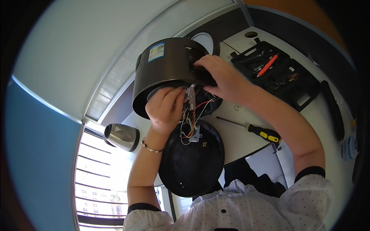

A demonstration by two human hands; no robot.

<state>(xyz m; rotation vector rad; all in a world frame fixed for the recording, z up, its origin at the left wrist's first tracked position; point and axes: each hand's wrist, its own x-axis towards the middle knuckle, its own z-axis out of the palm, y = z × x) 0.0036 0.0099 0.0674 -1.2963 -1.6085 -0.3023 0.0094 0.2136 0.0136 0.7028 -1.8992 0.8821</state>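
A dark metallic electric cooker body, with a blue-and-white label, lies tipped on its side with its underside toward me. My right hand grips its right edge, fingers on the outer side and thumb by the opening. At the opening my left hand has its fingertips pinched together beside a metal bracket; what they hold is hidden. Red, yellow and white wires run from inside down to the detached round black base cover. A small metal fitting rests at that cover's upper part.
A screwdriver with a black-and-yellow handle lies right of the cover. Beyond it sits an open black tool case holding bits and a red-orange tool. A steel kettle stands left, near the window. A round lid is behind the cooker.
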